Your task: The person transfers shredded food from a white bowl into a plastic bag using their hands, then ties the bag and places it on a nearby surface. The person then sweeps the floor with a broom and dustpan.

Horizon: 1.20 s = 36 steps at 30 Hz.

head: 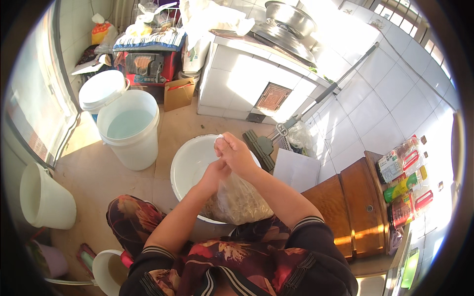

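Observation:
A clear plastic bag (242,201) of brownish, stringy contents rests low against the near side of a white enamel basin (187,166); what the contents are, I cannot tell. My right hand (236,153) is closed around the gathered top of the bag, and a bit of white plastic pokes out above the fingers. Just below it and touching it, my left hand (216,173) grips the bag's neck. Both hands are over the basin, whose right side is partly hidden by my right forearm and the bag.
A white bucket of water (129,148) stands left of the basin, beside a lidded bucket (102,87). Another white bucket (55,199) is far left. A long-handled mop (263,148) leans beyond the basin. Right are a white board (296,168) and a wooden cabinet (346,207) with bottles.

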Available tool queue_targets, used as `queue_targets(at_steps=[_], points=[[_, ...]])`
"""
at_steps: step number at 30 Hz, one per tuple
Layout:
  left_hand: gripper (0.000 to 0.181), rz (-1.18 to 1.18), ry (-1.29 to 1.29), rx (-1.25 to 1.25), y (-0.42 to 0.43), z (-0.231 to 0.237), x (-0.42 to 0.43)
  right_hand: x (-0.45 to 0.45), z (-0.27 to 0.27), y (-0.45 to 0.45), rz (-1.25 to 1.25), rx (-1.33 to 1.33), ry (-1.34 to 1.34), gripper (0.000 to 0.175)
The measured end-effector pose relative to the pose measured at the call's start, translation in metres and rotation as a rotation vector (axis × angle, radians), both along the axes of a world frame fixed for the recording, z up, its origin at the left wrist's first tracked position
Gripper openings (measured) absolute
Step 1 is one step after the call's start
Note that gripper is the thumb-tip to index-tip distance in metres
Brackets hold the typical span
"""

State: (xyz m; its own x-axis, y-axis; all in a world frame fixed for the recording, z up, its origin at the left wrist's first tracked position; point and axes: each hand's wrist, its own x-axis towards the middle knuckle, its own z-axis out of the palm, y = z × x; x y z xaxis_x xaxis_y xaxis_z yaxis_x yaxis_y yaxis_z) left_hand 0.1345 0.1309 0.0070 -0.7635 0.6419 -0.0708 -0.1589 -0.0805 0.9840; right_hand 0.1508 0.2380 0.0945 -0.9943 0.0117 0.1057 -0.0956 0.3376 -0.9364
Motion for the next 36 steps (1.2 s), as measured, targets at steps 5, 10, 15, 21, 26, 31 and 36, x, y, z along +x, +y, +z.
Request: queue_targets(at_steps=[5, 10, 15, 21, 26, 31, 36], points=[[0.029, -0.264, -0.153, 0.079, -0.013, 0.04, -0.013, -0.003, 0.01, 0.023, -0.032, -0.131, -0.058, 0.03], [0.041, -0.342, 0.775, -0.252, -0.016, 0.059, -0.012, 0.007, 0.015, 0.017, 0.21, 0.161, 0.254, 0.019], [0.043, -0.207, 0.902, -0.081, -0.026, 0.031, -0.023, 0.028, 0.01, 0.003, 0.505, 0.463, 0.667, 0.022], [0.032, -0.1, 0.493, -0.101, -0.017, 0.033, -0.044, 0.011, 0.004, 0.053, 0.025, 0.5, 0.577, 0.044], [0.041, -0.05, 0.1, -0.165, -0.008, 0.052, -0.034, 0.003, -0.023, 0.081, 0.038, 0.271, 0.142, 0.027], [0.047, -0.093, 0.048, -0.278, -0.009, 0.057, -0.035, 0.003, -0.032, 0.081, -0.116, 0.192, 0.146, 0.013], [0.044, 0.052, 0.105, -0.125, -0.002, 0.052, -0.036, -0.001, -0.028, 0.066, 0.031, 0.051, 0.224, 0.067]])
